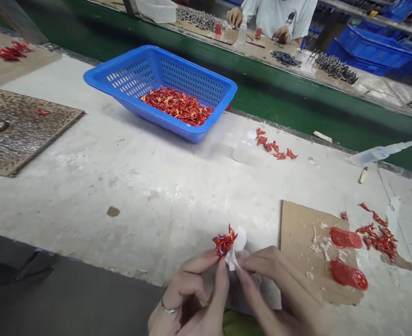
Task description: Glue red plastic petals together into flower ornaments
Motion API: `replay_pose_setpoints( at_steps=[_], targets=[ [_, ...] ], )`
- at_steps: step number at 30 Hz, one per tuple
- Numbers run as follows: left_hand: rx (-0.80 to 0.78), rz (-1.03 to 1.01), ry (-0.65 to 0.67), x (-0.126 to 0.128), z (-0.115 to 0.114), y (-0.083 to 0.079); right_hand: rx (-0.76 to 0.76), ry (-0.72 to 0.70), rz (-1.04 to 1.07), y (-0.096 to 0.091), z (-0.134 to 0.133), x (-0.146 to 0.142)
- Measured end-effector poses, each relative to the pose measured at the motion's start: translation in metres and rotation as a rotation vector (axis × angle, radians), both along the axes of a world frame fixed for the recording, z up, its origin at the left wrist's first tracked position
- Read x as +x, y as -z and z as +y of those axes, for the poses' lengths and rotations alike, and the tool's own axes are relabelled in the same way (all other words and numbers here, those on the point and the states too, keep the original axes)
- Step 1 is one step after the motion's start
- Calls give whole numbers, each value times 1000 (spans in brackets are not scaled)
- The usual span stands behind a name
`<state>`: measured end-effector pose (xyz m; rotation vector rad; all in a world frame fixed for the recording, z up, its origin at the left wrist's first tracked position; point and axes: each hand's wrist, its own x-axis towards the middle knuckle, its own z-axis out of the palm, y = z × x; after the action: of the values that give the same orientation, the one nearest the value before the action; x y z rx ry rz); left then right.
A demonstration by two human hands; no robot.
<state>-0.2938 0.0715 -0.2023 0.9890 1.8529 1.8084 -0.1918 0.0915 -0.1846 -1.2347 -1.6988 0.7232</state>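
Hands: two, the left hand [186, 298] and right hand [282, 291], both closed narrow, fingertips meeting at lower centre
Held: one shiny red petal cluster [224, 241] and one white tissue [234, 255], pinched between both hands
Ring: one silver ring [168, 307] on a left-hand finger
Bench: one white-crusted workbench [122, 196] under everything
Basket: one blue plastic basket [160, 70], upper centre, heaped with loose red petals [177, 106]
Beside basket: about six red pieces [275, 145] in a straggling row to its right
Lower right: one cardboard sheet [305, 242] bearing two red ovals [345, 238], a red heap [380, 238] just beside it
Bottle: one plastic squeeze bottle [380, 154] lying at right
Left edge: two brown sheets [17, 135]
Far bench: one co-worker in a white T-shirt [279, 9], two hands showing, one by a small bottle [241, 32]
Upper right: blue crates [370, 51], count unclear
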Motion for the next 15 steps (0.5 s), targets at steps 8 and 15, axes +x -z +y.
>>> replay_pose_setpoints(
  at_steps=[8, 15],
  targets=[
    [75, 153, 38, -3, 4, 14, 76, 137, 104, 17, -4, -23],
    [143, 237, 58, -6, 7, 17, 71, -15, 84, 22, -1, -16]
  ],
)
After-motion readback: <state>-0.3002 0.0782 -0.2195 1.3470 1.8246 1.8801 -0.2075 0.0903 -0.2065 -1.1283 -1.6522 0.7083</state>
